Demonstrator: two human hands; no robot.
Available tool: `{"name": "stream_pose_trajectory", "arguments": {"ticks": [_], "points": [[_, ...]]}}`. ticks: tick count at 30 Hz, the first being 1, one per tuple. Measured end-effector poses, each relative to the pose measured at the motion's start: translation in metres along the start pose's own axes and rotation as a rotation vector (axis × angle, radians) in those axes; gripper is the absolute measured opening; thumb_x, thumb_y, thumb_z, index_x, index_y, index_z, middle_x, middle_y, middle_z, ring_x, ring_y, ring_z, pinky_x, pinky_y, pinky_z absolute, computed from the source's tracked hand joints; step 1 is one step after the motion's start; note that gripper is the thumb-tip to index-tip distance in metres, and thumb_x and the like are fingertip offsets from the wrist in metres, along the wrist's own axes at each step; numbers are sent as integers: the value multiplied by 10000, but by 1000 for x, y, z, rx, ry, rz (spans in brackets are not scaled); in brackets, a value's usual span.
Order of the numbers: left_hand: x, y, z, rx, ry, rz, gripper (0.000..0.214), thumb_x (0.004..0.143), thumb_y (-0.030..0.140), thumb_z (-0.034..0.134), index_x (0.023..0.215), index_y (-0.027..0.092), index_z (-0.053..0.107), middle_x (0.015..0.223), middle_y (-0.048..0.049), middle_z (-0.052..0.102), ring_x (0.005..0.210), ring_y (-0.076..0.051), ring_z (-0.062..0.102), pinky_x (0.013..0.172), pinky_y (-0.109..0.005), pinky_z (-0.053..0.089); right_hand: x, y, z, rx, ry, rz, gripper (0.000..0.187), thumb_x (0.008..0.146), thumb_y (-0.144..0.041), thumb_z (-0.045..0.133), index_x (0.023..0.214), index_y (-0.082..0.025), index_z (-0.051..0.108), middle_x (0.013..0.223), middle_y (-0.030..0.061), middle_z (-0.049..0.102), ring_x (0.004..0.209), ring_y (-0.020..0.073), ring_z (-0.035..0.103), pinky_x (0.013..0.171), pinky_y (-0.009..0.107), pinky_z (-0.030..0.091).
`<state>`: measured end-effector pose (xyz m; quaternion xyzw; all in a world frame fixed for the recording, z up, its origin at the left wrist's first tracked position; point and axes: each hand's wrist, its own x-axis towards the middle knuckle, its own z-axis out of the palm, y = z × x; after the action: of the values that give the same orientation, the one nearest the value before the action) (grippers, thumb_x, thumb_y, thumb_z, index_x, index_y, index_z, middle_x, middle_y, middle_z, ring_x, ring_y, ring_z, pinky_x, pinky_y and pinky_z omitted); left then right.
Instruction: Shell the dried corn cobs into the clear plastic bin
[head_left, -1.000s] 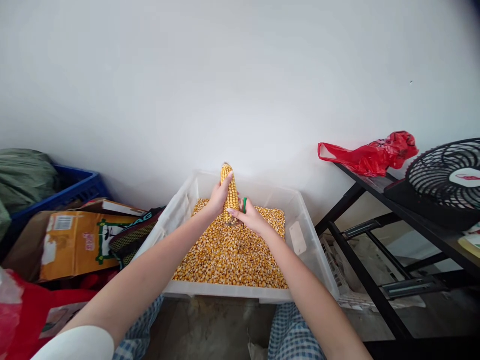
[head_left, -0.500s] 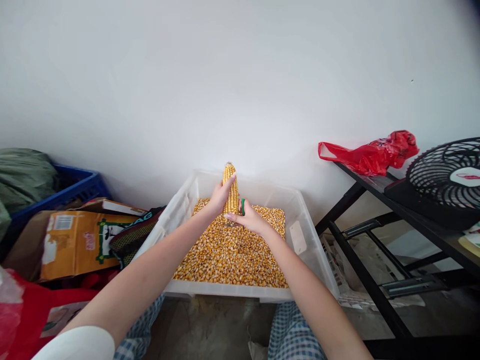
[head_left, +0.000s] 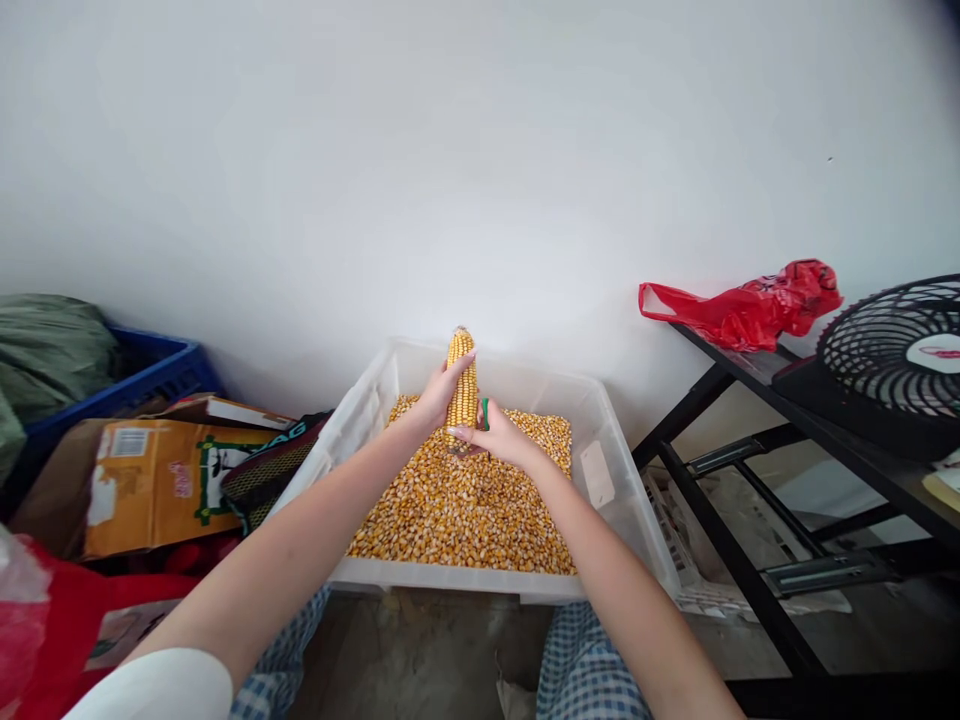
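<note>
My left hand is closed round an ear of dried yellow corn, its thumb lying along the upper part. The ear stands nearly upright, tilted slightly, with rows of kernels still on it. At its lower end is my right hand, with the thumb pressed on the cob. A green curved piece, maybe a tool's handle, shows in the right hand; the rest of it is hidden behind the fingers. Beneath both hands, loose corn kernels fill the bottom of a clear plastic bin.
A white wall rises behind the bin. To the right stands a black metal-framed table bearing a red plastic bag and a black fan. On the left are an orange carton and a blue crate.
Both hands keep their hold on the ear at nearly the same place. The whole view has shifted very slightly; little else differs.
</note>
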<state>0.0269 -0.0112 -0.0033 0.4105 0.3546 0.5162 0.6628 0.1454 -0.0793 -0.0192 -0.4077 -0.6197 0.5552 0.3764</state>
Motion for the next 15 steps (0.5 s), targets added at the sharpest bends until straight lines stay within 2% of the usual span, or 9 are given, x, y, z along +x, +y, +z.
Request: {"name": "stream_pose_trajectory", "arguments": {"ticks": [3, 6, 8, 15], "points": [[0, 0, 0, 29, -13, -1, 542, 669, 556, 634, 1019, 182, 458, 559, 11, 542, 423, -146, 551, 399, -255, 451, -2, -4, -2, -17, -29, 8, 482, 717, -461, 642, 1066, -227, 407, 1054, 52, 525, 838, 162, 607, 681, 329, 584], [-2, 0, 0, 52, -15, 10, 547, 672, 560, 629, 1030, 192, 440, 558, 16, 541, 408, -148, 542, 384, -258, 441, -2, -3, 1, -128, 86, 2, 504, 670, -459, 686, 1017, -216, 414, 974, 44, 543, 767, 156, 602, 616, 311, 581], [-3, 0, 0, 65, -26, 6, 554, 673, 562, 627, 1040, 200, 424, 554, 19, 540, 406, -153, 542, 381, -262, 440, 0, -1, 5, -137, 117, -14, 556, 620, -429, 735, 1012, -218, 403, 952, 38, 546, 765, 165, 601, 579, 312, 580], [-3, 2, 1, 81, -62, -17, 559, 676, 565, 618, 1049, 192, 435, 543, 13, 541, 408, -164, 550, 385, -270, 444, -1, -1, -2, -14, -24, -28, 507, 686, -427, 677, 1058, -226, 398, 1021, 43, 524, 824, 161, 598, 637, 339, 578]]}}
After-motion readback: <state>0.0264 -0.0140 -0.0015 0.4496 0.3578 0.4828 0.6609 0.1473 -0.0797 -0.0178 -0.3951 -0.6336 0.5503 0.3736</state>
